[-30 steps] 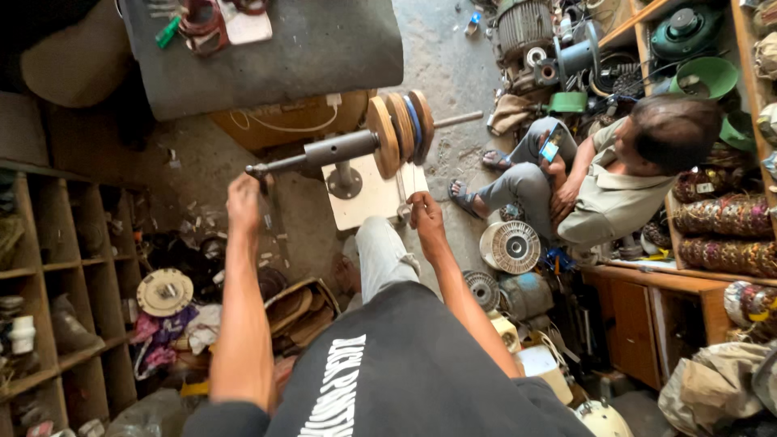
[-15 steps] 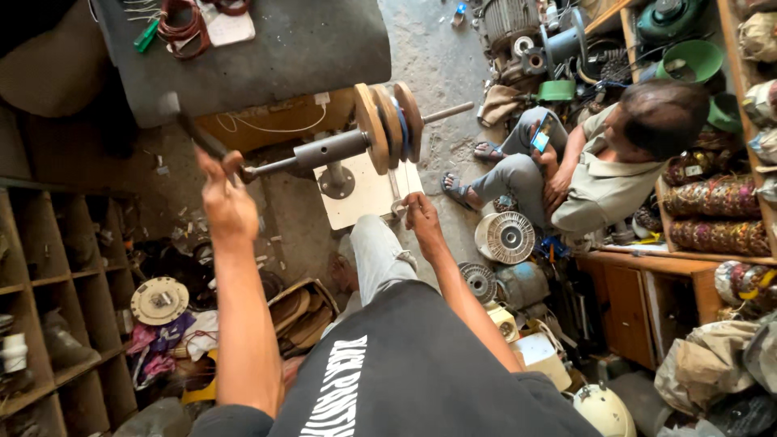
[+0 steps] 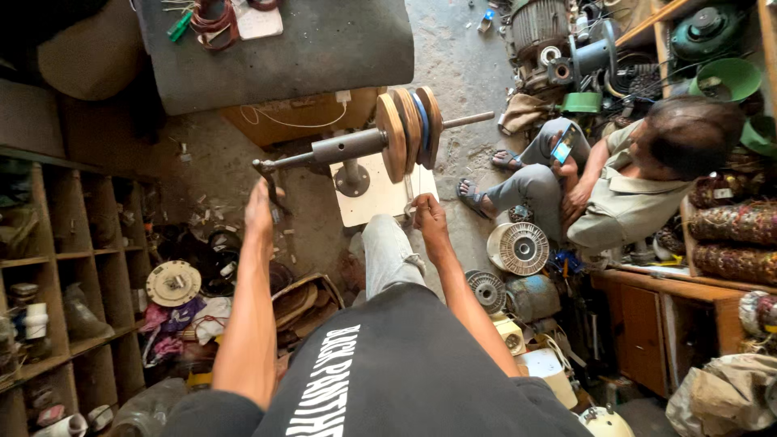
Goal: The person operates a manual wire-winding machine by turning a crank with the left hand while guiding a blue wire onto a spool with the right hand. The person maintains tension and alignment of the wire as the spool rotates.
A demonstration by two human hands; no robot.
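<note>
Left hand (image 3: 261,212) grips the thin metal crank (image 3: 269,180) of a grey steel shaft (image 3: 344,148) carrying round wooden discs (image 3: 409,130). Right hand (image 3: 427,220) pinches fine wire beneath the discs.

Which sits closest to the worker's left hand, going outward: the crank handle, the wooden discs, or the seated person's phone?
From the left hand:
1. Crank handle, at the fingertips.
2. Wooden discs, further right along the shaft.
3. Phone, far right, held by the seated person.
</note>
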